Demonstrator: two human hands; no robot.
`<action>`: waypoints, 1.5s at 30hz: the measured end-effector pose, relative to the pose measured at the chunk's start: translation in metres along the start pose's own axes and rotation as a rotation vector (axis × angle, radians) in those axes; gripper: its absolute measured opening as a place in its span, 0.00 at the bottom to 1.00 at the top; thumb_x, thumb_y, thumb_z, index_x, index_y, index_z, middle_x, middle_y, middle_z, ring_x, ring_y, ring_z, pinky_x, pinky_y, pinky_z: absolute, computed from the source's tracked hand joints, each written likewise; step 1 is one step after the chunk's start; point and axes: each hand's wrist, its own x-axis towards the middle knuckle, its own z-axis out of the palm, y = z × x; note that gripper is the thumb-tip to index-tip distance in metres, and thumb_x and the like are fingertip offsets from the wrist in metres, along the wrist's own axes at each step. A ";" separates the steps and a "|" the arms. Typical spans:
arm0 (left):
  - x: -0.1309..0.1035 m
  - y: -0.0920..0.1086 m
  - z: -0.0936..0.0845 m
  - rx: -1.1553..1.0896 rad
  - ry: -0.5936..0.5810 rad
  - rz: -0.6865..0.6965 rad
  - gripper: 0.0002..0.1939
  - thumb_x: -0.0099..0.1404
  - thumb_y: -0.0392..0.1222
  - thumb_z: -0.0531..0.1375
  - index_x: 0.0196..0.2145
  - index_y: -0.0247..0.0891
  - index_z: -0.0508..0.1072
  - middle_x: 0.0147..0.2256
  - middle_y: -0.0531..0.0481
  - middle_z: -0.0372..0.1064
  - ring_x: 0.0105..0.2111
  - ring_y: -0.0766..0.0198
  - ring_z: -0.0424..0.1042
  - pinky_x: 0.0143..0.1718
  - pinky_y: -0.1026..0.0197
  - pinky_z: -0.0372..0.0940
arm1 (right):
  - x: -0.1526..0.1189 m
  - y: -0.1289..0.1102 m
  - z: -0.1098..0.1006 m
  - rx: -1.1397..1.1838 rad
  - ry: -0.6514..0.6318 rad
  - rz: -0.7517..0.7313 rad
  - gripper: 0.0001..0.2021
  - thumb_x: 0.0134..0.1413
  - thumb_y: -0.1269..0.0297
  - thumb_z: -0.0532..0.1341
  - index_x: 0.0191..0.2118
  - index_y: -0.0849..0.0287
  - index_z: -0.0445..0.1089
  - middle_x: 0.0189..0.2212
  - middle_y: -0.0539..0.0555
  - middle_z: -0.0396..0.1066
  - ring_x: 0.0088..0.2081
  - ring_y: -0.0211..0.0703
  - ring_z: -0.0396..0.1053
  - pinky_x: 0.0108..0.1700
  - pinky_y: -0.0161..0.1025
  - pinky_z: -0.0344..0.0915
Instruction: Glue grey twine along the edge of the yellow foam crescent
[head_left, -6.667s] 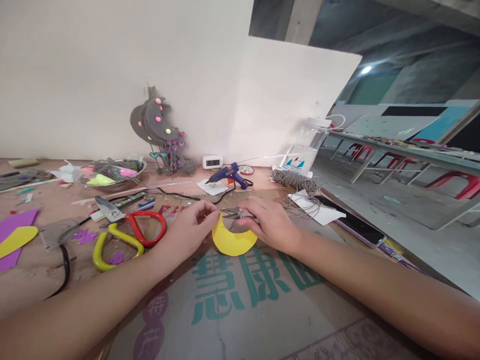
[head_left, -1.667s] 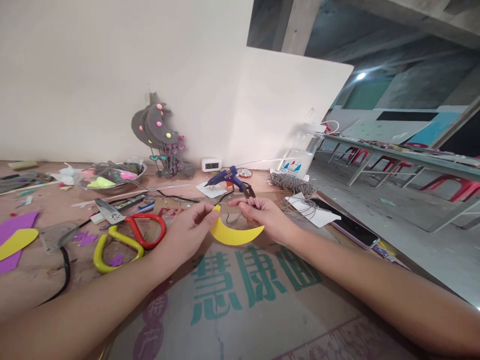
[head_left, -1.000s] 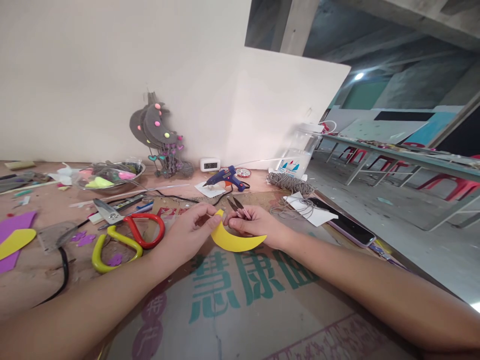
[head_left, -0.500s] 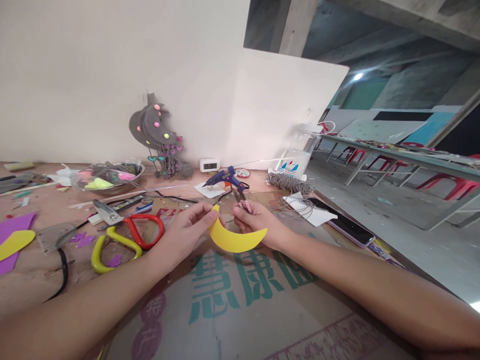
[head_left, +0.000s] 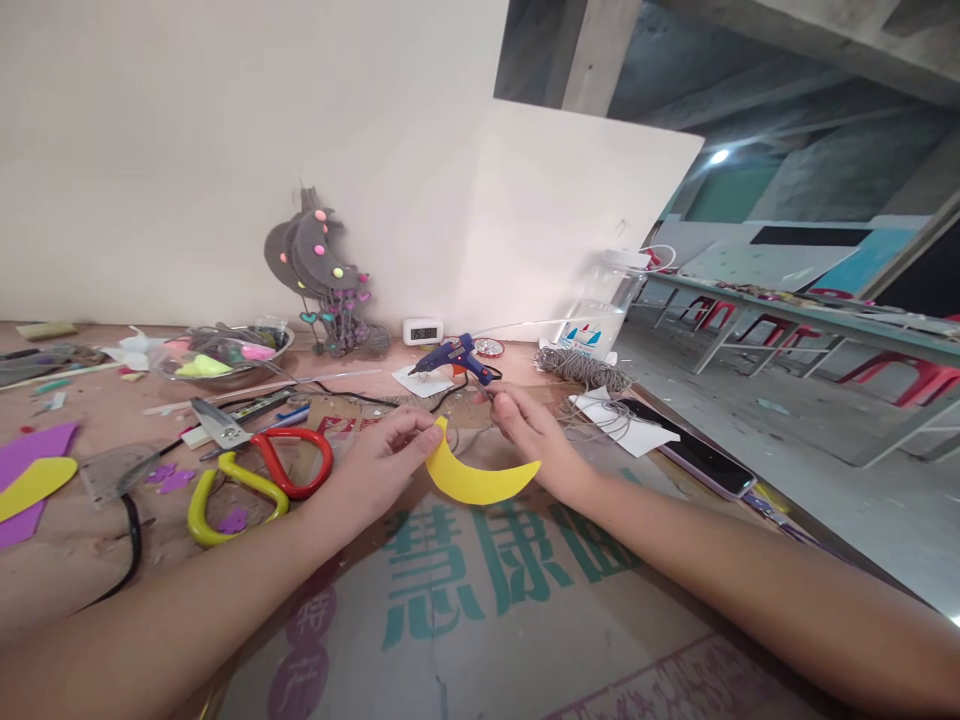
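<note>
Crescent of flat yellow sheet spans left to right over printed grey cardboard, upward-pointing left tip pinched by the left hand; I cannot tell what the right hand grips.

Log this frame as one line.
left hand: pinching yellow crescent by upper tip | right hand: behind crescent's other tip, grip unclear | blue glue gun: beyond both hands
</note>
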 end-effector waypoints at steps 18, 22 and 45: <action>0.000 -0.007 0.003 -0.169 0.005 -0.130 0.14 0.57 0.51 0.57 0.32 0.37 0.71 0.25 0.55 0.66 0.22 0.71 0.61 0.23 0.67 0.56 | -0.003 -0.002 0.000 -0.460 0.072 -0.314 0.12 0.60 0.60 0.49 0.40 0.59 0.65 0.35 0.56 0.69 0.38 0.43 0.66 0.40 0.40 0.62; 0.000 -0.007 0.003 -0.219 -0.003 -0.174 0.13 0.56 0.51 0.58 0.31 0.37 0.70 0.24 0.55 0.64 0.21 0.71 0.61 0.20 0.69 0.55 | -0.003 -0.003 -0.003 -0.556 0.049 -0.430 0.13 0.59 0.59 0.50 0.42 0.59 0.65 0.35 0.57 0.70 0.37 0.44 0.67 0.40 0.40 0.62; 0.001 -0.010 0.004 -0.250 -0.037 -0.181 0.14 0.55 0.51 0.59 0.32 0.37 0.70 0.23 0.55 0.64 0.18 0.73 0.58 0.18 0.69 0.54 | -0.004 -0.005 -0.004 -0.762 -0.002 -0.568 0.13 0.59 0.58 0.50 0.41 0.61 0.66 0.31 0.57 0.70 0.36 0.44 0.66 0.38 0.40 0.59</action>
